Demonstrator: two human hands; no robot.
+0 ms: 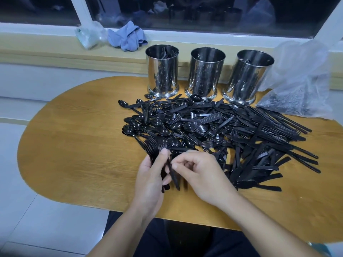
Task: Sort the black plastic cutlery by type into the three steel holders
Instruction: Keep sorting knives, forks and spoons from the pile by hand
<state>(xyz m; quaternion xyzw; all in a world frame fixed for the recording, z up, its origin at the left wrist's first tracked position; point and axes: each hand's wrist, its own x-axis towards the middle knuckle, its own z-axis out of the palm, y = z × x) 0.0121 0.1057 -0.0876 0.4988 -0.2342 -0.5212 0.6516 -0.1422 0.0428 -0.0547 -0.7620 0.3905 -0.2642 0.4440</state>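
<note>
Fingertips (173,166) of the right hand (202,175) were curled in a narrow pinch, touching the handles of the bundle of forks (163,164) that the left hand (150,180) gripped in a curled fist. That bundle's long axis ran near to far, tines at the far end and just touching the near edge of the cutlery pile (213,130). Left steel holder (162,70), already showing some cutlery inside, stood well beyond the pile and almost straight ahead of the left hand, so that hand seemed better placed to carry the forks there.
</note>
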